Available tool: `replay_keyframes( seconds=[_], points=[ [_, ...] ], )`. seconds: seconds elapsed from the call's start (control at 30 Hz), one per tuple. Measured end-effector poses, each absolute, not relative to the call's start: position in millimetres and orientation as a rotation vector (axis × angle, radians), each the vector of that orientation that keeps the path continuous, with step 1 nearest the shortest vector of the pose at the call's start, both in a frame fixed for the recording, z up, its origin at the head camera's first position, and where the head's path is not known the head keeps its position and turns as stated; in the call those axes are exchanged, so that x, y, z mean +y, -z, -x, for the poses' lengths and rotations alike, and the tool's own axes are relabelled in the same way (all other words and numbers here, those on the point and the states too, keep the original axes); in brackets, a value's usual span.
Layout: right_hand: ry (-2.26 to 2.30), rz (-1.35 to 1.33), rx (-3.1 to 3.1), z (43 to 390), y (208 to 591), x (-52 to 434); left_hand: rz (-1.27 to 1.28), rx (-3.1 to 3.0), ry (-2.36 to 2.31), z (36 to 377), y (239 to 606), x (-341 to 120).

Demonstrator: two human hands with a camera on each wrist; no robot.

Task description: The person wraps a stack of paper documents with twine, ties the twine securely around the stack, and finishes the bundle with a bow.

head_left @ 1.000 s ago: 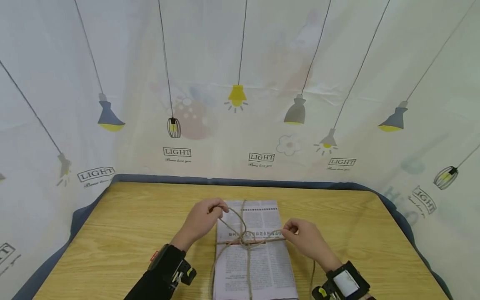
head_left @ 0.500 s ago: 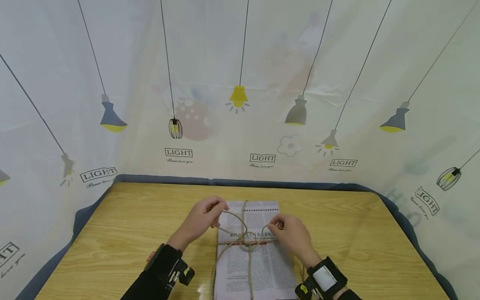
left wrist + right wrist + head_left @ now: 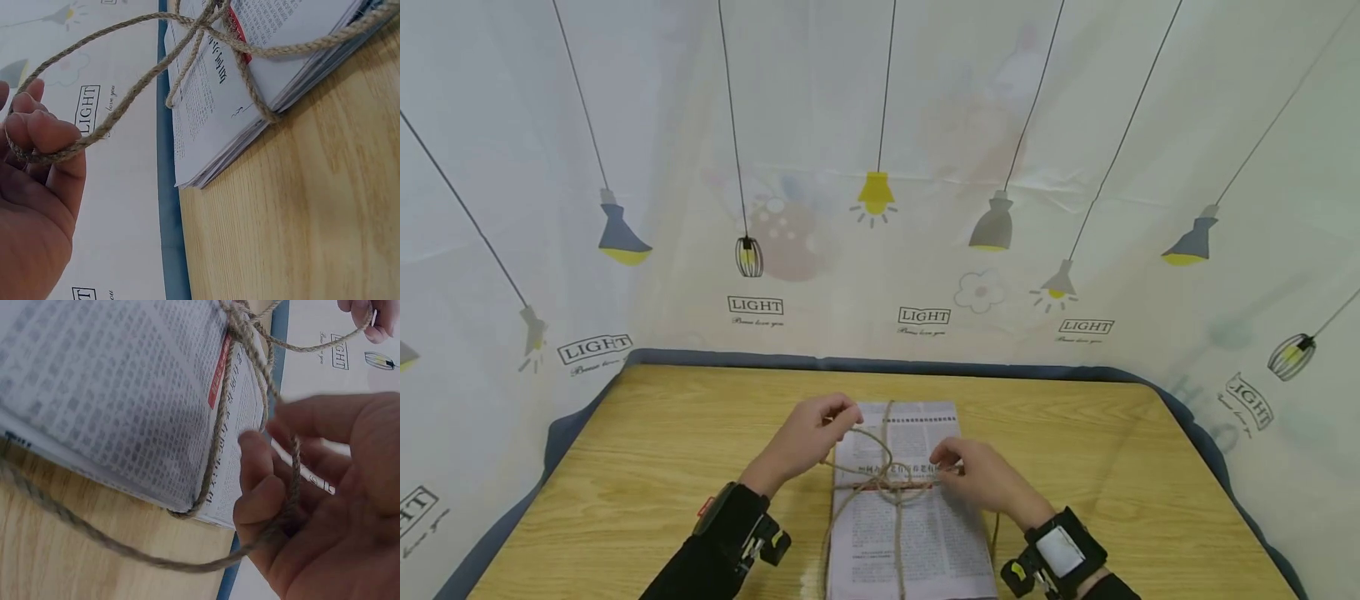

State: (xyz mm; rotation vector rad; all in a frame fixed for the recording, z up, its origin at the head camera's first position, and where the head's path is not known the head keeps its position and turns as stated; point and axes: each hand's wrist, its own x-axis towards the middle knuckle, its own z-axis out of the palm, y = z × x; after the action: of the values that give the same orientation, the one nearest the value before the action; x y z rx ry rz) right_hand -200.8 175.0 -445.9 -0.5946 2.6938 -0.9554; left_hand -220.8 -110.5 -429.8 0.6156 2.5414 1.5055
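A stack of newspapers lies on the wooden table, with brown twine crossing it both ways and meeting in a loose knot near its middle. My left hand holds a loop of that twine off the stack's upper left; in the left wrist view the loop runs round the curled fingers. Over the stack's right edge is my right hand. The right wrist view shows a twine end passing through its bent fingers and hanging in a slack curve beside the papers.
The wooden table extends on both sides of the stack. Behind it hangs a pale cloth printed with lamps, with a dark blue band along the table's edge. Each wrist wears a black camera strap.
My right hand has moved left from beside the stack to over its right edge, then dipped slightly. My left hand stays almost in place, the loop's lower strand shifting slightly.
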Motion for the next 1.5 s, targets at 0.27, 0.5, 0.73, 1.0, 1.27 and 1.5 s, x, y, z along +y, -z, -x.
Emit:
replay_keyframes(
  seconds=[0.27, 0.5, 0.73, 1.0, 1.27, 1.5],
  points=[
    [0.841, 0.812, 2.551, 202.4, 447.6, 173.1, -0.665, 2.574, -1.471, 222.1, 427.1, -107.9],
    [0.755, 0.655, 2.874, 196.4, 455.5, 161.2, -0.7, 2.573, -1.437, 223.4, 428.3, -105.3],
    [0.823, 0.437, 3.114, 193.8, 471.6, 140.5, -0.639, 2.59, -1.333, 222.5, 428.1, -104.3],
    [0.717, 0.479, 3.251, 193.2, 477.3, 122.5, -0.66, 2.628, -1.256, 222.4, 434.1, -100.9],
    [0.679, 0.552, 3.254, 191.3, 478.8, 118.2, -0.704, 2.664, -1.126, 221.9, 440.4, -87.9],
    [0.673, 0.579, 3.228, 188.8, 474.9, 120.1, -0.795, 2.609, -1.068, 224.8, 444.0, -77.7]
  ],
)
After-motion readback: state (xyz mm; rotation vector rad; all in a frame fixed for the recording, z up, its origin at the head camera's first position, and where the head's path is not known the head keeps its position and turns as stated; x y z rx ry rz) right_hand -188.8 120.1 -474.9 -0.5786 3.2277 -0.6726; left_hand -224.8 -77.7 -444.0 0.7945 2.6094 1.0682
